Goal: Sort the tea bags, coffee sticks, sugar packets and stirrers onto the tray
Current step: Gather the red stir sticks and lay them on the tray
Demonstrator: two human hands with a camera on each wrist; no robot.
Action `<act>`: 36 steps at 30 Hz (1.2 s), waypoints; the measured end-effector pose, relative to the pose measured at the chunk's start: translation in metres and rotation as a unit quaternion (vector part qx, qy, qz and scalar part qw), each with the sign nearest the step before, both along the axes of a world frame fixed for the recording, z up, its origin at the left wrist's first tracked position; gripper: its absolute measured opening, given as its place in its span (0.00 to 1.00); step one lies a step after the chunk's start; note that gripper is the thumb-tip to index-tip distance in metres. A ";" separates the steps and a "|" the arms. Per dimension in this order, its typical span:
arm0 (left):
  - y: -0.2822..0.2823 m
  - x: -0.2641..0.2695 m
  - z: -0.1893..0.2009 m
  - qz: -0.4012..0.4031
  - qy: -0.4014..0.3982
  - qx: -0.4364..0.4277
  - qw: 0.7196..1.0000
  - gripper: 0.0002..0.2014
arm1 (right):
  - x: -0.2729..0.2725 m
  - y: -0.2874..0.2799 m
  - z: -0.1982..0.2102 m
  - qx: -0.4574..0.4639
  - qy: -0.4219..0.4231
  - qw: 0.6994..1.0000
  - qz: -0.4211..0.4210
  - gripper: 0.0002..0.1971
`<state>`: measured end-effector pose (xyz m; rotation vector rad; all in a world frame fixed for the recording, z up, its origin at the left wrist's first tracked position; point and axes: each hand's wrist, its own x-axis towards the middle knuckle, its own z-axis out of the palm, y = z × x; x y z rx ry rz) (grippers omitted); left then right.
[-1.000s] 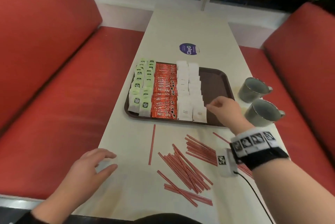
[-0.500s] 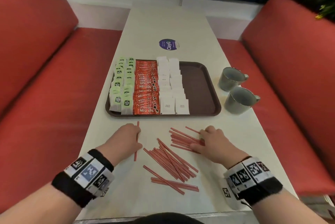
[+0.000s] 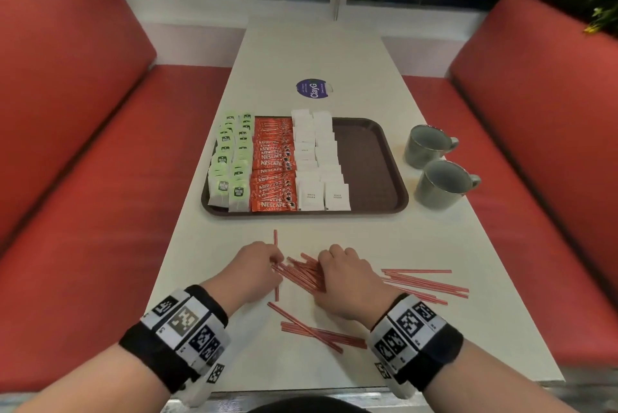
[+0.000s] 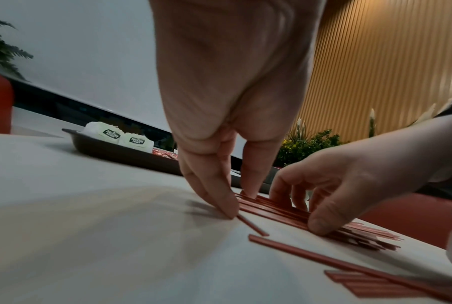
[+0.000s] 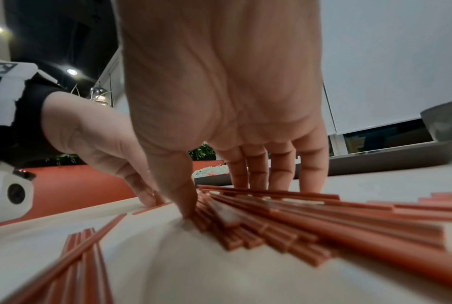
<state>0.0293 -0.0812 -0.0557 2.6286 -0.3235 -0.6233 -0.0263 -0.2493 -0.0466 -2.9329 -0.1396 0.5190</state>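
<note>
Red stirrers (image 3: 301,274) lie in a loose pile on the white table (image 3: 214,279), in front of the brown tray (image 3: 368,165). My left hand (image 3: 274,262) touches the pile's left side with straight fingers (image 4: 227,207) pointing down. From the right, my right hand (image 3: 321,279) arches over the pile, its thumb (image 5: 188,205) and fingertips pressing on the stirrers (image 5: 271,211). On the tray stand rows of green tea bags (image 3: 230,162), red coffee sticks (image 3: 272,165) and white sugar packets (image 3: 317,158). The tray's right part is bare.
More stirrers lie apart at the right (image 3: 424,282) and near the table's front edge (image 3: 317,334). Two grey mugs (image 3: 426,145) (image 3: 441,183) stand right of the tray. A purple sticker (image 3: 312,88) sits behind it. Red benches (image 3: 83,178) flank the table.
My right hand came back from the sugar packets on the tray to the stirrers. Both hands then moved inward and now meet on the middle pile.
</note>
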 end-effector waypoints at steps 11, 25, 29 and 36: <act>-0.009 0.002 0.010 0.001 0.023 -0.025 0.999 0.15 | 0.008 0.023 -0.007 -0.008 -0.010 1.000 0.002 0.13; -0.020 -0.001 0.010 -0.018 -0.027 -0.017 0.999 0.06 | 0.010 0.020 -0.014 0.017 -0.025 0.999 0.019 0.14; -0.021 -0.002 0.013 0.001 -0.026 -0.027 0.999 0.09 | 0.010 0.018 -0.013 0.028 -0.026 0.999 0.014 0.14; -0.012 -0.002 0.038 0.143 0.034 -0.257 0.955 0.08 | 0.011 0.007 -0.002 0.154 -0.002 0.987 -0.048 0.03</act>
